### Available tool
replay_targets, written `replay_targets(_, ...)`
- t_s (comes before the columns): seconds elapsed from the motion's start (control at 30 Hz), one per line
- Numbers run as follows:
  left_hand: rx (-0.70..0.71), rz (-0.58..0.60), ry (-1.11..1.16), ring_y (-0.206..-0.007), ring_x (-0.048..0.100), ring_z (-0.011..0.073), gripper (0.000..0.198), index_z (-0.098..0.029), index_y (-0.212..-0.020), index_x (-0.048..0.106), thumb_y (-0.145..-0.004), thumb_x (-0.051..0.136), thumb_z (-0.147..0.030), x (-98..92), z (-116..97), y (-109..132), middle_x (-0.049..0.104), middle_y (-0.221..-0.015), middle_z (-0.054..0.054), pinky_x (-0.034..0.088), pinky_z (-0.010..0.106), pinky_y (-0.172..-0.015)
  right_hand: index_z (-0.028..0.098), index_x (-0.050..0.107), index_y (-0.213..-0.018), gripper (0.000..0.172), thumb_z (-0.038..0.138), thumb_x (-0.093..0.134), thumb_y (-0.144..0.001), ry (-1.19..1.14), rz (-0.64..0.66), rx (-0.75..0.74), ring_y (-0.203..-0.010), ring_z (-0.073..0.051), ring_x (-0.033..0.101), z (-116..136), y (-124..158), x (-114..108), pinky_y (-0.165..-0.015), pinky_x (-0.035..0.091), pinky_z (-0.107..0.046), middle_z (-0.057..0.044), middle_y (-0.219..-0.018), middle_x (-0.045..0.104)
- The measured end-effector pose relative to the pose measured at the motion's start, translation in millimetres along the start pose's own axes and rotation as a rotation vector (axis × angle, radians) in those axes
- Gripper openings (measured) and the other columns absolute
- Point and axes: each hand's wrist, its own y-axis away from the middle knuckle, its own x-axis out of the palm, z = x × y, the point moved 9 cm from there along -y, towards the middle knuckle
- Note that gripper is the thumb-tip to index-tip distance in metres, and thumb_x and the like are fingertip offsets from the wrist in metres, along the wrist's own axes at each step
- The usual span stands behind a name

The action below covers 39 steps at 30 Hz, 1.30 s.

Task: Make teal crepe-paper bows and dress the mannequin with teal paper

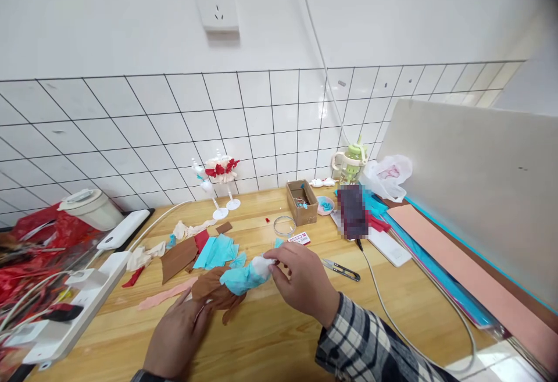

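A paper figure with a white top, a light blue middle (244, 277) and a brown crepe paper skirt (218, 290) lies tilted between my two hands. My left hand (178, 331) is closed on the brown end at the lower left. The white tip is pinched between the thumb and fingers of my right hand (303, 280). Just behind the figure lie light blue paper pieces (217, 252), a brown sheet (179, 259) and a bit of red paper (201, 240). A pink strip (168, 294) runs beside my left hand.
Two small figures on stands (221, 213) are near the wall. A cardboard box (301, 203), tape ring (285, 226), snips (341, 270) and phone (353, 212) sit further right. A power strip (87, 306) lies left; coloured paper sheets (457, 254) lie right.
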Motion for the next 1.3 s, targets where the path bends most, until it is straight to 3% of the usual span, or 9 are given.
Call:
replay_targets(0.13,-0.191,0.058,0.061,-0.078,0.072,0.0226,0.035,-0.028,-0.085,0.071,-0.086,0.042,-0.048,10.9,20,7,0.077,-0.088,0.003,0.057,0.030,-0.065,0.024,0.043,-0.133,0.050,0.023,0.053,-0.084,-0.432,-0.057,0.039,-0.078,-0.015,0.057,-31,12,11,-0.062,0.048,-0.025,-0.006,-0.106,0.063)
replay_targets(0.23,-0.391,0.055,0.212,-0.066,0.071,0.0219,0.036,-0.026,-0.073,0.071,-0.082,0.046,-0.049,14.8,21,-2,0.076,-0.073,0.003,0.054,0.027,-0.056,0.020,0.050,-0.124,0.036,0.022,0.044,-0.088,-0.466,-0.261,0.229,-0.071,-0.014,0.056,-82,35,25,-0.059,0.046,-0.024,-0.004,-0.091,0.063)
replay_targets(0.3,-0.440,0.071,0.354,-0.067,0.070,0.0219,0.037,-0.024,-0.068,0.071,-0.080,0.049,-0.051,22.5,11,-22,0.076,-0.069,0.003,0.053,0.026,-0.058,0.019,0.058,-0.112,0.029,0.017,0.045,-0.086,-0.299,-0.217,0.282,-0.063,-0.013,0.053,-101,46,47,-0.061,0.046,-0.026,-0.002,-0.080,0.062)
replay_targets(0.47,-0.476,0.053,0.591,-0.068,0.070,0.0222,0.040,-0.019,-0.066,0.070,-0.079,0.049,-0.051,58.7,-3,-92,0.076,-0.072,0.006,0.053,0.028,-0.063,0.022,0.062,-0.104,0.037,0.005,0.047,-0.076,-0.020,0.090,0.050,-0.099,-0.020,0.053,-85,46,94,-0.089,0.043,-0.034,-0.005,-0.100,0.063)
replay_targets(0.57,-0.455,0.027,0.622,-0.077,0.070,0.0232,0.041,-0.017,-0.078,0.073,-0.078,0.047,-0.050,86.4,-2,-130,0.077,-0.082,0.009,0.053,0.029,-0.068,0.023,0.060,-0.110,0.045,0.004,0.049,-0.071,0.052,0.150,0.021,-0.113,-0.022,0.046,-76,42,99,-0.099,0.036,-0.038,-0.006,-0.117,0.057)
replay_targets(0.7,-0.444,0.000,0.611,-0.074,0.070,0.0248,0.043,-0.015,-0.075,0.074,-0.078,0.047,-0.049,112.6,2,-156,0.076,-0.077,0.011,0.052,0.030,-0.064,0.024,0.062,-0.101,0.035,0.007,0.050,-0.073,0.085,0.163,0.058,-0.115,-0.022,0.043,-81,41,103,-0.101,0.032,-0.039,-0.005,-0.122,0.055)
replay_targets(0.83,-0.465,-0.054,0.550,-0.069,0.069,0.0239,0.042,-0.017,-0.073,0.074,-0.079,0.047,-0.048,115.8,2,-151,0.076,-0.074,0.010,0.050,0.029,-0.061,0.023,0.062,-0.095,0.032,0.005,0.050,-0.071,0.061,0.135,0.103,-0.109,-0.021,0.046,-90,42,104,-0.096,0.036,-0.036,-0.005,-0.114,0.057)
replay_targets(1.07,-0.458,-0.107,0.415,-0.071,0.069,0.0262,0.033,-0.019,-0.087,0.073,-0.081,0.053,-0.044,98.4,-8,-120,0.074,-0.074,0.008,0.047,0.030,-0.060,0.021,0.061,-0.090,0.031,0.002,0.049,-0.069,0.032,0.116,0.109,-0.103,-0.020,0.048,-92,38,102,-0.090,0.038,-0.034,-0.005,-0.104,0.057)
replay_targets(1.3,-0.238,-0.163,0.454,-0.108,0.060,0.0241,0.032,-0.021,-0.106,0.065,-0.089,0.042,-0.036,72.4,-39,-111,0.068,-0.111,0.007,0.046,0.035,-0.094,0.020,0.060,-0.086,0.031,-0.001,0.049,-0.067,0.042,0.094,0.107,-0.103,-0.019,0.047,-94,43,101,-0.089,0.037,-0.033,-0.004,-0.103,0.056)
